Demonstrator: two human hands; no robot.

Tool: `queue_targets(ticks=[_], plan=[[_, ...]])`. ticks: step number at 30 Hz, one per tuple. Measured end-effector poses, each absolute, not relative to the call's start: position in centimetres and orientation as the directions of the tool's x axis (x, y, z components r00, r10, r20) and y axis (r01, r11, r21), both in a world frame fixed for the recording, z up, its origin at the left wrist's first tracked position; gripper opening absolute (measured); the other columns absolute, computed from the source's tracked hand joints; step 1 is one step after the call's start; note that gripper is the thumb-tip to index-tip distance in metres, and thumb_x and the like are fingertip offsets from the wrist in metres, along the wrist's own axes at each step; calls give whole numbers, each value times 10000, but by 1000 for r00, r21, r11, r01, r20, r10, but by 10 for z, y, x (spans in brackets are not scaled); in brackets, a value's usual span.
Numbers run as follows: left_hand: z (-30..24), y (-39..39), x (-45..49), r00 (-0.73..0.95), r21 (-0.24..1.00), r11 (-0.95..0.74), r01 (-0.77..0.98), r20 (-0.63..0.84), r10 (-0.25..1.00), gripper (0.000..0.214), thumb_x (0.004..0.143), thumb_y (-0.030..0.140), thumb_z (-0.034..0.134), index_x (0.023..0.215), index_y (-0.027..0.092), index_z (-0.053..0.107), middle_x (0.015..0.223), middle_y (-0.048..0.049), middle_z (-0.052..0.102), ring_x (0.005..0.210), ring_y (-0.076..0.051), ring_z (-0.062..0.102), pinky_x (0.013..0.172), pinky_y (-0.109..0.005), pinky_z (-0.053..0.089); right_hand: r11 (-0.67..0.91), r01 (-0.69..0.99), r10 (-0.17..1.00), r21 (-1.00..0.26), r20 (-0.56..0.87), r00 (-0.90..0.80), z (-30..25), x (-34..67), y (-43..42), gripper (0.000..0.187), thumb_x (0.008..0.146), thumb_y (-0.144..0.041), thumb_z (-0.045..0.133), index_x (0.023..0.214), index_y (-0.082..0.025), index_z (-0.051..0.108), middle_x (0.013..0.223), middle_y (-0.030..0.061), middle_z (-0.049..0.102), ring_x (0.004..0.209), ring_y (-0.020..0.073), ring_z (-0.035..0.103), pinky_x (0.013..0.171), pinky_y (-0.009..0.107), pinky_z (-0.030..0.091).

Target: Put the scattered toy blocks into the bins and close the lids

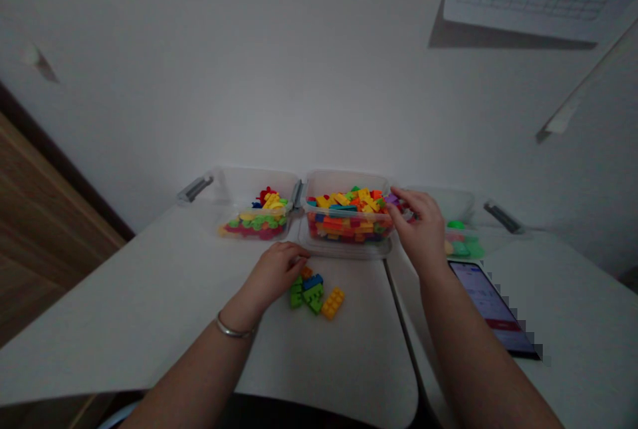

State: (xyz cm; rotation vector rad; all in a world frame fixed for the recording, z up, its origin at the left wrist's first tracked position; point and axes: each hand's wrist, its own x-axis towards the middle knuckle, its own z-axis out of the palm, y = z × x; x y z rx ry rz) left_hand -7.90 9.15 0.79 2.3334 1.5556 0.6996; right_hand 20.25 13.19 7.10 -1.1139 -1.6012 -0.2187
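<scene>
My left hand (276, 273) rests on the white table (124, 323) with its fingers curled, and the fingertips reach a small pile of loose toy bricks (308, 293). The pile holds green, blue and orange bricks, with a yellow brick (333, 303) lying just beside it. My right hand (419, 230) is raised at the right rim of a clear plastic box (345, 250) packed with multicoloured bricks. Its fingers are close to a purple brick (393, 199), and whether they hold it is hidden. A second clear box (259, 183) to the left holds red, green and yellow pieces.
A third clear box (441, 203) with green pieces stands behind my right hand. A tablet (491, 303) lies lit on the table at right, partly blurred. A seam divides the table's two sections. Grey box latches stick out sideways, and a wooden surface lies at far left.
</scene>
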Motion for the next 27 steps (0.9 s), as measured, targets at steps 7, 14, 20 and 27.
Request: queue_targets(ticks=[7, 14, 20, 27], plan=[[8, 91, -78, 318, 456, -411, 789, 270, 909, 214, 884, 207, 540, 997, 180, 720, 1019, -75, 731, 986, -236, 645, 931, -408, 475, 342, 874, 632, -344, 773, 58, 54, 196, 138, 276, 876, -402, 535, 870, -227, 749, 878, 74, 730, 911, 262, 594, 879, 431, 405], [9, 92, -79, 319, 448, -406, 797, 259, 912, 215, 882, 206, 541, 995, 179, 722, 1013, -74, 733, 980, -236, 645, 920, -404, 477, 272, 948, 666, -165, 743, -62, 57, 192, 133, 302, 908, -288, 451, 797, -189, 713, 885, 91, 739, 919, 274, 603, 871, 420, 386], [11, 92, -78, 314, 439, -398, 806, 253, 915, 221, 883, 203, 539, 1001, 180, 724, 1022, -76, 732, 996, -237, 646, 936, -403, 474, 301, 940, 697, -162, 710, -101, 61, 197, 132, 262, 917, -292, 461, 924, -192, 704, 1001, 85, 739, 934, 258, 628, 873, 406, 410], [9, 93, -79, 322, 441, -411, 798, 264, 909, 219, 877, 185, 541, 1001, 175, 722, 1026, -75, 735, 1001, -234, 647, 938, -400, 475, 410, 869, 676, -276, 732, -86, 77, 196, 120, 242, 858, -289, 565, 1035, -177, 685, 1053, 110, 713, 986, 286, 622, 899, 451, 451]])
